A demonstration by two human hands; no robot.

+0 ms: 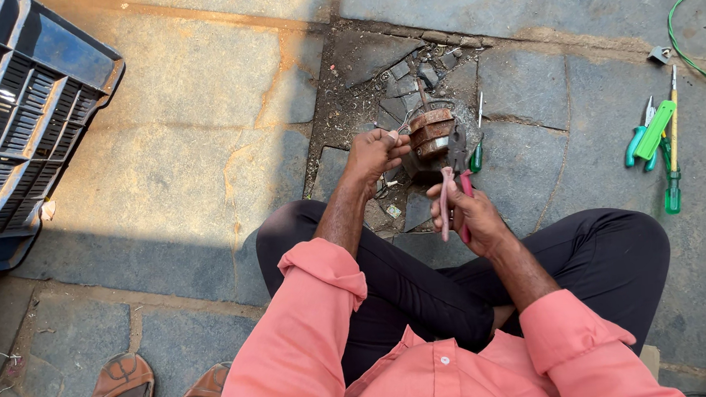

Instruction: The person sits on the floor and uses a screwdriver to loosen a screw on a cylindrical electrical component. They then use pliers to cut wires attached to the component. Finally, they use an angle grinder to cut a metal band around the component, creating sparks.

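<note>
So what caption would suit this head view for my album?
Left hand steadies a rusty motor coil while right hand works pink-handled pliers on it.

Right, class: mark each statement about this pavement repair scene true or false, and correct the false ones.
1. The right hand holds pink-handled pliers. True.
2. The left hand rests on the blue crate. False: it is at the rusty motor winding, far from the crate.
3. Green-handled tools lie on the stone to the person's right. True.
4. The sandals are on the person's feet. False: they lie empty on the ground.
5. The person wears a blue shirt. False: it is salmon pink.
</note>
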